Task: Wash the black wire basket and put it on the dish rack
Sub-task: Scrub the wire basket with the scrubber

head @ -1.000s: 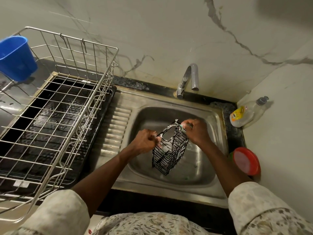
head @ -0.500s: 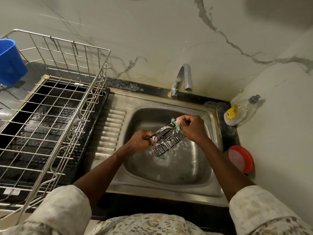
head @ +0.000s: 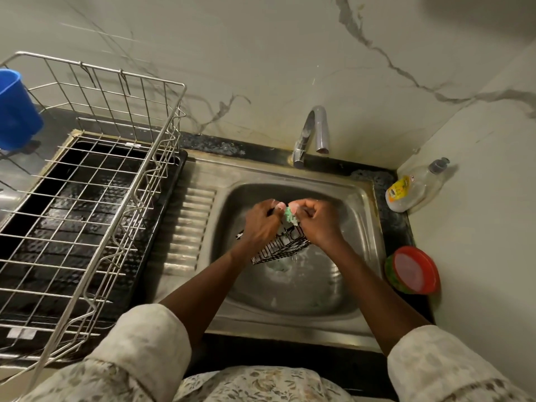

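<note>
- Your left hand is curled round the far end of the black wire basket and grips it firmly, at the centre of the frame.
- Your right hand has its fingers bunched. It pinches a small green scrubber against the basket's top edge, just where your two hands meet.
- You're holding the basket tilted over the bowl of the sink, with one end lower than the other. It looks clear of the bottom, though your hands hide part of it.
- Suds lie in the bowl under it, so I'd judge you're at the scrubbing step. The rinse isn't done yet.
- Agreed. The tap, at upper centre, shows no stream that I can make out.
- Then your next move calls for water. Your right hand would have to put the scrubber down to reach the tap, while your left turns the basket so every wire gets rinsed.
- After that comes the carry. The dish rack fills the left of the frame, well apart from the basket, with the ribbed drainer between them.
- Shake off the drips over the bowl first, I'd say. Also mind the blue cup hanging at the rack's upper left corner.
- At the right edge, the soap bottle and the red-lidded tub stand close beside the sink. Keep your right elbow in.
</note>
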Action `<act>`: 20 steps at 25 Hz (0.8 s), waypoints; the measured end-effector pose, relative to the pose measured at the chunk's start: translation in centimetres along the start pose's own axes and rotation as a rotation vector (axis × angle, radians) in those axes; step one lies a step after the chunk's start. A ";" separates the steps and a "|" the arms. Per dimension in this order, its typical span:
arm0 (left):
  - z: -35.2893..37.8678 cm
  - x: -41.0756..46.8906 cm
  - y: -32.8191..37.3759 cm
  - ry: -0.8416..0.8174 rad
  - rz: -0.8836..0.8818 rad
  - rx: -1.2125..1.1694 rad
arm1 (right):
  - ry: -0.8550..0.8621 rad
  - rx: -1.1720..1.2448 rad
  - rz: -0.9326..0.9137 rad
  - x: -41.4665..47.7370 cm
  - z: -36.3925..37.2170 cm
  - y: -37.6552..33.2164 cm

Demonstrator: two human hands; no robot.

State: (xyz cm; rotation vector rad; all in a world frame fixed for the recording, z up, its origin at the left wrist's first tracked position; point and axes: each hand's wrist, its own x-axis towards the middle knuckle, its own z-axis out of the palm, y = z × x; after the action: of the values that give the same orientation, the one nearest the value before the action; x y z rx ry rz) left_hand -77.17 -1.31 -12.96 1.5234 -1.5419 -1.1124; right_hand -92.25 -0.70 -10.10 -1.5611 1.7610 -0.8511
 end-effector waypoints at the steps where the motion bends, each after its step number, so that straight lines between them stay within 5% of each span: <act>1: -0.1 0.0 -0.6 -0.013 -0.015 -0.030 | 0.031 0.039 0.043 0.1 -0.1 0.4; 4: -0.2 -0.2 -1.7 -0.036 -0.018 -0.085 | 0.083 0.112 0.097 0.4 0.0 1.0; 12: -0.2 -0.2 -3.6 -0.136 0.019 -0.142 | -0.045 -0.231 -0.214 0.9 2.2 0.4; 17: -0.7 -0.3 -5.1 -0.191 0.087 -0.108 | 0.021 -0.328 0.003 2.0 1.1 4.5; 20: -0.9 -0.2 -4.5 -0.179 0.080 -0.160 | -0.054 -0.309 -0.154 0.6 2.7 2.7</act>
State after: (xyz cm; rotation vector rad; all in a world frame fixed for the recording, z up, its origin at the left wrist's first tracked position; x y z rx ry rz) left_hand -74.56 -0.99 -16.73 1.2737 -1.5760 -1.3215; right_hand -91.69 -1.24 -13.91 -1.9208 1.8166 -0.6203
